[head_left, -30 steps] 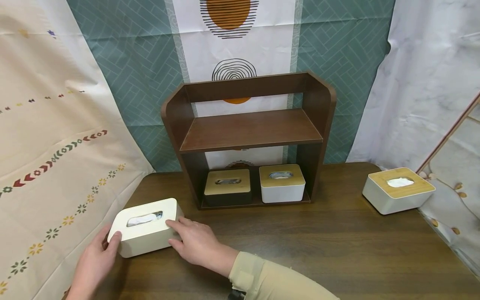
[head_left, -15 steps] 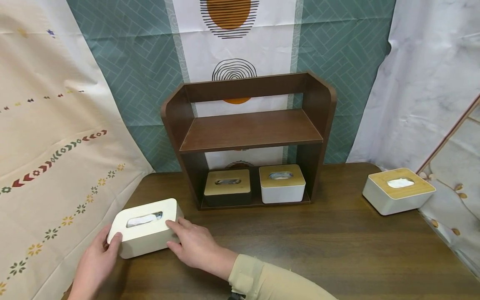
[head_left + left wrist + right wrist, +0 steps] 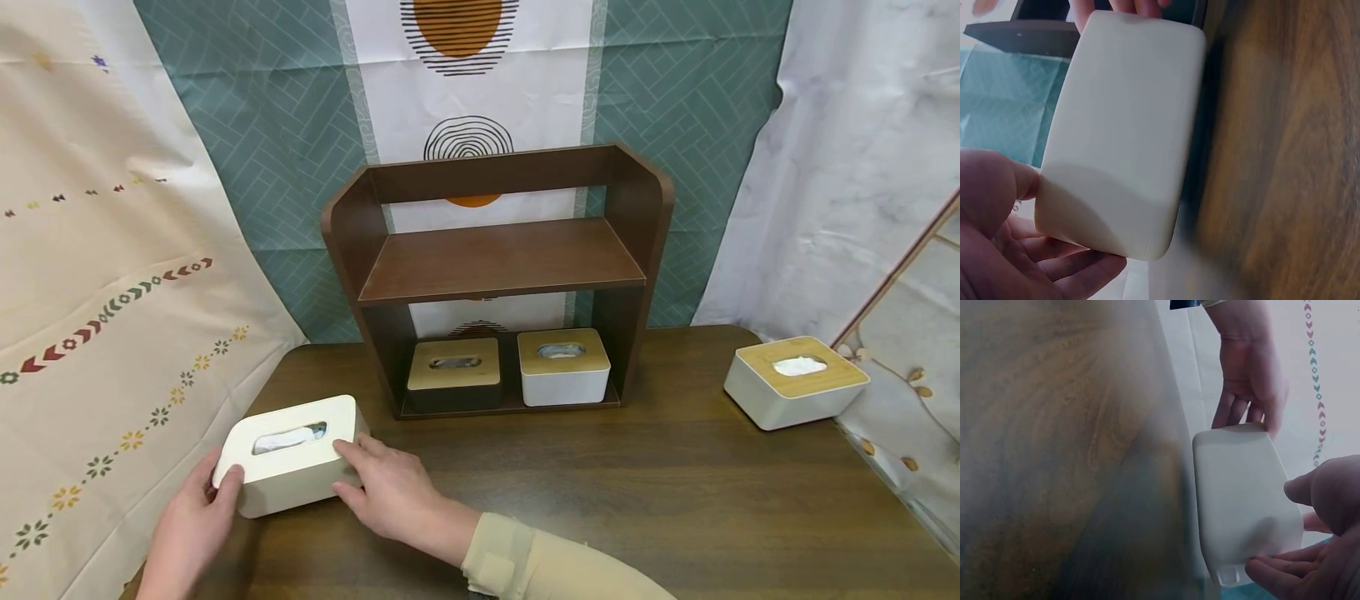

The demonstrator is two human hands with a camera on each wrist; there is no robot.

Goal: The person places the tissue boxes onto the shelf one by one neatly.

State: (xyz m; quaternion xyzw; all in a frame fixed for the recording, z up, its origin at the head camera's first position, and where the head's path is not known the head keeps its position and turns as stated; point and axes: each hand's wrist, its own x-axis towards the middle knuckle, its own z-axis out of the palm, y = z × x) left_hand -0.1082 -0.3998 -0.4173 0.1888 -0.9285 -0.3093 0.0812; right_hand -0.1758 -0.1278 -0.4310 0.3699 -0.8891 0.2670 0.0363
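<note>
An all-white tissue box (image 3: 300, 462) with tissue showing in its oval slot sits at the left of the table in the head view. My left hand (image 3: 193, 518) grips its left end, thumb at the lid's corner and fingers along the end. My right hand (image 3: 393, 493) holds the other end, fingertips on the lid edge and thumb against the long side. In the left wrist view the long side of the tissue box (image 3: 1122, 125) spans between both hands. The right wrist view shows the tissue box (image 3: 1241, 494) beside the table edge.
A brown two-tier shelf (image 3: 502, 262) stands at the back. On its lower tier are a dark tissue box (image 3: 455, 396) and a white, wood-lidded tissue box (image 3: 566, 387). Another wood-lidded tissue box (image 3: 798, 408) sits at the right. Patterned cloths hang around the table (image 3: 600, 483).
</note>
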